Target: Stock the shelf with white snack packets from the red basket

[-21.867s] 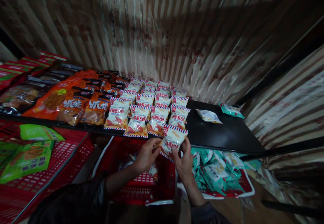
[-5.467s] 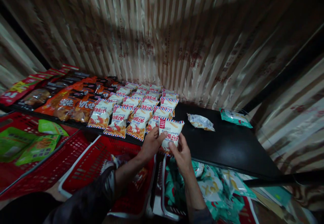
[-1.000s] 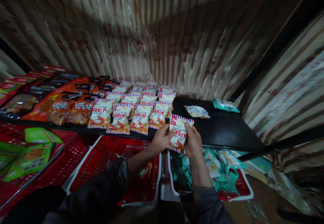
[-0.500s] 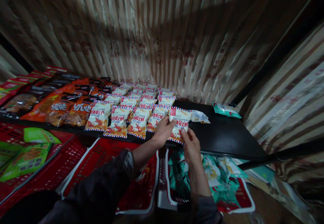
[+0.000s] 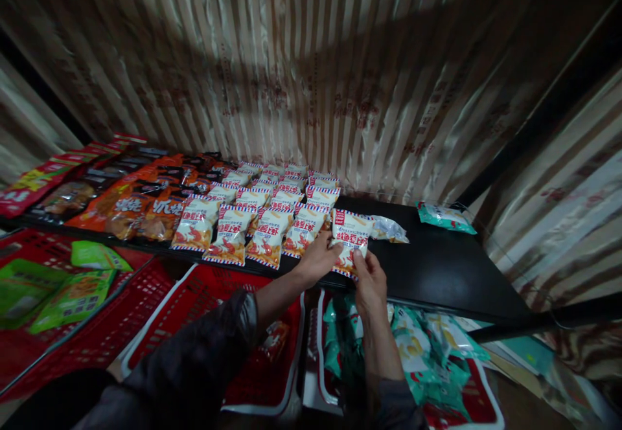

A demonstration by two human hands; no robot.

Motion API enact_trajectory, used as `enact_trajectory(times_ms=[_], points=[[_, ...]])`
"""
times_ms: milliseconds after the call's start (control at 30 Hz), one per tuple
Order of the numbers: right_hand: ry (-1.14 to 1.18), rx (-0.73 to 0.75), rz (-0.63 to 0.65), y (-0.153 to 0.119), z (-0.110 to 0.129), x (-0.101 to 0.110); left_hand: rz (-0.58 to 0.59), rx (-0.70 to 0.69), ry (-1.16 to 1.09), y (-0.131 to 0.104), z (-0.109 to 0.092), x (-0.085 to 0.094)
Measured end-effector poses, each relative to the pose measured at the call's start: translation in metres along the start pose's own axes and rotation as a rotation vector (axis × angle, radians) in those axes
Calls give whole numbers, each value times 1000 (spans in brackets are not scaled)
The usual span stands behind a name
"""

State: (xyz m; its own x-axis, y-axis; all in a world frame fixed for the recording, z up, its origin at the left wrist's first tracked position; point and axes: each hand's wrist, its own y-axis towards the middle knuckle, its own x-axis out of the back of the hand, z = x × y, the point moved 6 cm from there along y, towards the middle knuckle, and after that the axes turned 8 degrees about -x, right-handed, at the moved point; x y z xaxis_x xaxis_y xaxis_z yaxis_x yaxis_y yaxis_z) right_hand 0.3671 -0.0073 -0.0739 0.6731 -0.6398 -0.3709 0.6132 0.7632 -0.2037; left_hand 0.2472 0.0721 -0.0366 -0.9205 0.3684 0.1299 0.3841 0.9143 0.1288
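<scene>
Both hands hold one white snack packet (image 5: 350, 237) with a red-and-blue striped edge and a shrimp picture, low over the front of the black shelf (image 5: 437, 268). My left hand (image 5: 318, 260) pinches its lower left side, my right hand (image 5: 369, 281) its bottom edge. The packet lies at the right end of the front row of several matching shrimp packets (image 5: 233, 239), right beside the last one in that row. A crumpled white packet (image 5: 389, 228) sits just behind it.
Orange snack bags (image 5: 136, 210) fill the shelf's left part. A teal packet (image 5: 444, 217) lies at the far right. Below stand red baskets: one with green bags (image 5: 58, 291), one nearly bare (image 5: 218, 326), one with teal packets (image 5: 418, 352). A striped curtain (image 5: 311, 74) hangs behind.
The packet in both hands has moved forward from over the basket onto the shelf, settling lower at the right end of the front row.
</scene>
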Motion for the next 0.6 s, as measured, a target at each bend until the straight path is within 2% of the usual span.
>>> enact_trajectory(times_ms=[333,500,600], points=[[-113,53,49,0,8,0,-45,-19,121,11,-9,-4],[-235,69,165,-7,15,-5,-20,-3,196,-7,-12,5],[-301,44,217,-13,11,-1,6,26,267,-23,-14,7]])
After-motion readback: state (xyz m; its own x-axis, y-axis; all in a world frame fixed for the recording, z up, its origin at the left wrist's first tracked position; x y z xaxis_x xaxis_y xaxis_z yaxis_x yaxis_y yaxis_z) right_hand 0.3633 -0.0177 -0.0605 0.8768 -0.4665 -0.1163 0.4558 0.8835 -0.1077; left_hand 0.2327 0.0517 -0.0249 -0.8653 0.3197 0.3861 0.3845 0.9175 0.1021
